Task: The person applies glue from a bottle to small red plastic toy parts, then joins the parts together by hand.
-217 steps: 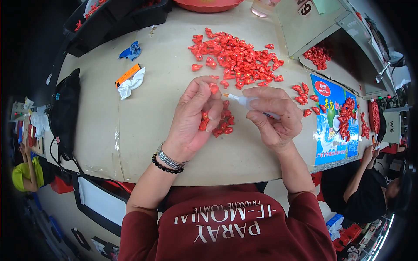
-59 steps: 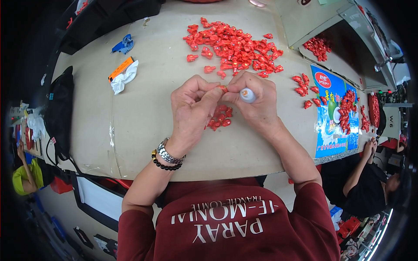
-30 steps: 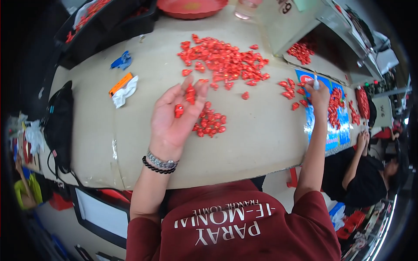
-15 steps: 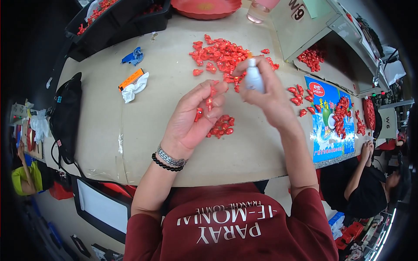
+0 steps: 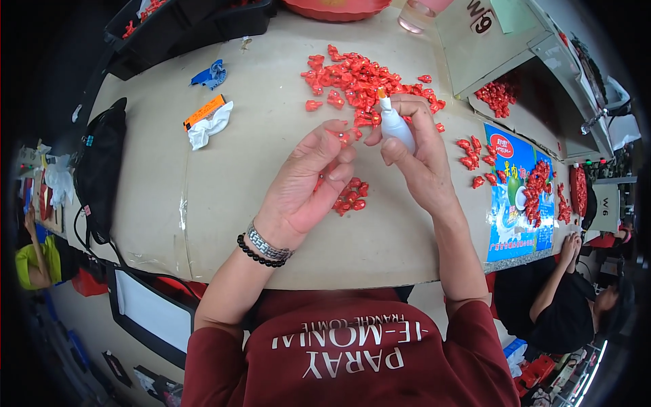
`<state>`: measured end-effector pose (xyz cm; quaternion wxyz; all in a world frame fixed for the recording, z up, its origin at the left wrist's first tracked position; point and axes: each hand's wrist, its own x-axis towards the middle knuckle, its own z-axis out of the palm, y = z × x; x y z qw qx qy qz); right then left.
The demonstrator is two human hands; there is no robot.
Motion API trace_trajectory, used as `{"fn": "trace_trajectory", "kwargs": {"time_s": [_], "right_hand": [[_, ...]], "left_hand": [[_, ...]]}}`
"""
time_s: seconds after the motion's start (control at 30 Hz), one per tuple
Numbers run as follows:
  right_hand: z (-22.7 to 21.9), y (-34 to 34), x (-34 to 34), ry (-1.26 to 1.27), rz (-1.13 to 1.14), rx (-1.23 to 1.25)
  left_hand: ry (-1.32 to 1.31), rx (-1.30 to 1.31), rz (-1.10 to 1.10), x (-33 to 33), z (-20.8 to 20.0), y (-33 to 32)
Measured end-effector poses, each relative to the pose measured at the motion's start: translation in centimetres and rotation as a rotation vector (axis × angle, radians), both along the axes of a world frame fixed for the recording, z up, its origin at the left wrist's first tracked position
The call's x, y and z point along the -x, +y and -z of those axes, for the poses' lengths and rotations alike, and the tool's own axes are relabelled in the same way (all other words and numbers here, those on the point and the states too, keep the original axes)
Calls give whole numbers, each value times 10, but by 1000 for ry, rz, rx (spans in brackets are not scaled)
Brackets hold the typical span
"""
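My left hand (image 5: 302, 183) is closed, pinching a small red figure-like piece (image 5: 344, 138) between thumb and fingertips. More red shows between its curled fingers, partly hidden. My right hand (image 5: 426, 159) grips a white squeeze bottle (image 5: 396, 129), whose orange-tipped nozzle points up and away from me. The bottle and the pinched piece are close together but apart. Just beyond both hands lies a big loose pile of the same red pieces (image 5: 363, 74). A smaller cluster of red pieces (image 5: 352, 198) rests on the table beside my left hand's fingers.
Black bins (image 5: 196, 37) and a red dish (image 5: 339, 8) stand at the back, near a clear cup (image 5: 412, 19). A blue printed sheet (image 5: 512, 234) bearing red pieces lies right, below a grey metal stand (image 5: 515, 54). Crumpled tissue (image 5: 209, 127) and a black bag (image 5: 102, 169) are left.
My right hand has brought the bottle from a blurred position into clear sight, its nozzle now plainly showing. The piece in my left fingertips has changed its tilt. The whole view has shifted slightly.
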<state>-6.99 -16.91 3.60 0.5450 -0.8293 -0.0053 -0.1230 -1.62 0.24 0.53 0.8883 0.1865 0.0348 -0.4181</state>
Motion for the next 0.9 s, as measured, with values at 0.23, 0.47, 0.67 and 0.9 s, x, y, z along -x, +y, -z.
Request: {"fn": "trace_trajectory", "kwargs": {"time_s": [0.23, 0.47, 0.67, 0.9], "right_hand": [[-19, 1, 9, -166, 73, -268], [-10, -2, 11, -437, 40, -391], [-6, -3, 13, -636, 11, 22], [-7, 1, 13, -656, -17, 176]], "left_hand": [[-1, 27, 35, -1, 0, 2], [54, -3, 65, -1, 2, 3], [88, 27, 82, 0, 1, 1], [156, 14, 111, -1, 2, 1]]}}
